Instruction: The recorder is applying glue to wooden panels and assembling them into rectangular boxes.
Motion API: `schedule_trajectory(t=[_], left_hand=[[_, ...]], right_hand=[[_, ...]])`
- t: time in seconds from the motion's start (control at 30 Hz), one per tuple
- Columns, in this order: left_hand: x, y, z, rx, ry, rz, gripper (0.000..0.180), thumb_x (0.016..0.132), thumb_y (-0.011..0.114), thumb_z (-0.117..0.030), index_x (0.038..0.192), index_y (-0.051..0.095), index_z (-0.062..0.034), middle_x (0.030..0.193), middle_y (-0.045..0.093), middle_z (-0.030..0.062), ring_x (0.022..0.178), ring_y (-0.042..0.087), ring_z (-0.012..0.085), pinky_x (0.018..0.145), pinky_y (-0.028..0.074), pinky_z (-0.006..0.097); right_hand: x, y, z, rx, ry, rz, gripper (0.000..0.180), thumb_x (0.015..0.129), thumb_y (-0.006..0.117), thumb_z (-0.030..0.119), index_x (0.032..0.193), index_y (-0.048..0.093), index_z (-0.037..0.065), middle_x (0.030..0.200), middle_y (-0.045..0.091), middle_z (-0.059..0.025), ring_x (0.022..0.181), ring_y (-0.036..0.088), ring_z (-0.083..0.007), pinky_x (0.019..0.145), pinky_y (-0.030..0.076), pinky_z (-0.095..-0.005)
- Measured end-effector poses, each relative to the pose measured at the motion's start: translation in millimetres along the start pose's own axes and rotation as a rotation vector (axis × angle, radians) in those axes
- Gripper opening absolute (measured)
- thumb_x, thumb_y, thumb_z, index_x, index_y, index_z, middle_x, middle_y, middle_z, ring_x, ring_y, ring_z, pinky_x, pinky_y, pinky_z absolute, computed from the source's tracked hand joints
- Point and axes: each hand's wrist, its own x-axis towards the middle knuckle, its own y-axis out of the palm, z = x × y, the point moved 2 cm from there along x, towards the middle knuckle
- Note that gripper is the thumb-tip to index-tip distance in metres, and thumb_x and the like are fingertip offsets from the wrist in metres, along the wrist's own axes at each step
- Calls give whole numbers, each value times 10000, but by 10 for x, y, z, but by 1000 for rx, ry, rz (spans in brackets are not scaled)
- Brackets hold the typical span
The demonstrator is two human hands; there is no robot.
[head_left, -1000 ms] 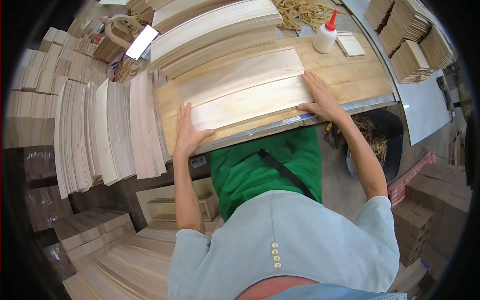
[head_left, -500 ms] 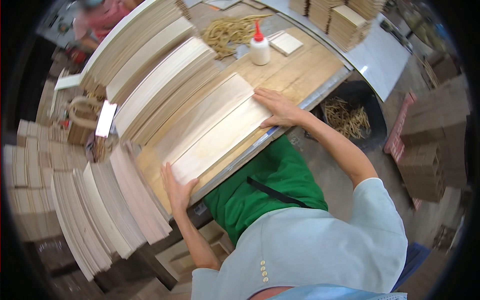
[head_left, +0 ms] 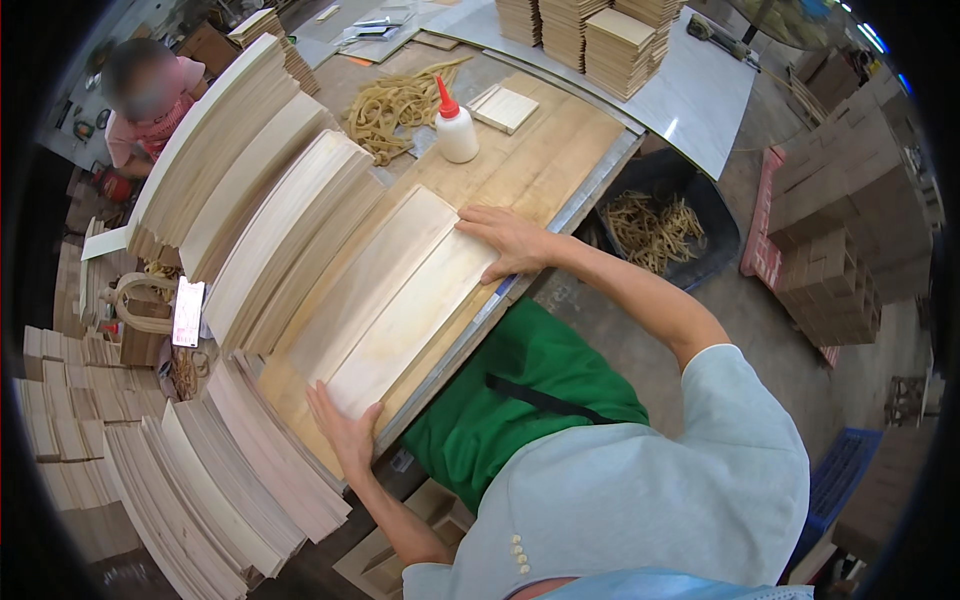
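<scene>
Two thin, pale wooden boards lie side by side on the worktable (head_left: 560,150), a narrow seam between them. My left hand (head_left: 345,430) grips the near-left end of the front wooden board (head_left: 410,325), its thumb and fingers spread around the corners. At the opposite end my right hand (head_left: 510,242) holds the same board, fingers over the seam and thumb at the front edge. The rear wooden board (head_left: 365,270) lies against it. Beyond the right hand stands a white glue bottle (head_left: 457,137) with a red nozzle, upright.
Tall stacks of wooden boards (head_left: 270,240) line the table's left side. Behind the bottle lie tangled tan bands (head_left: 395,110) and small wooden pieces (head_left: 503,108). A black bin (head_left: 665,220) of bands stands right of the table. A co-worker (head_left: 150,110) is at the upper left.
The head view has shifted, so the table sits lower and farther left, and more of the co-worker shows. Both hands keep their places on the board's ends.
</scene>
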Motion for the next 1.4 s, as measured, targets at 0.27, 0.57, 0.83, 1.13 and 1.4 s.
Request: schedule_trajectory(t=[0.27,0.57,0.83,1.13,1.4], left_hand=[[61,-92,-302,82,-30,46,1083,569,842,-239,1451,249,-30,1503,212,252,1408,153,397,1160,142,447],[646,206,-914,218,321,250,1063,535,846,-399,1415,352,-64,1514,199,239,1404,148,424,1124,162,515],[515,161,-887,-2,361,84,949,617,830,-356,1401,387,-58,1458,312,222,1363,249,408,1104,214,501],[603,455,-1290,-1304,19,58,753,718,812,-184,1324,421,30,1192,533,139,1099,537,206,887,478,338],[465,340,-1208,-1742,-117,1,666,764,766,-137,1313,422,17,1112,559,78,995,573,157,832,505,304]], right_hand=[[122,-381,-313,490,362,-446,877,738,761,234,1439,283,13,1441,366,-200,1345,348,-301,1097,294,-390],[1030,-405,-814,687,418,-760,659,689,743,95,1269,437,32,1117,585,-138,998,591,-233,862,478,-342],[985,-464,-401,709,376,-637,648,706,760,138,1267,460,18,1119,592,-116,1013,585,-200,869,473,-337],[606,-136,1389,149,-132,5,760,671,774,100,1338,418,24,1197,512,-150,1097,524,-274,920,451,-345],[410,418,1386,1605,368,-200,658,797,733,171,1354,399,58,1259,528,-112,1188,498,-250,973,460,-424]])
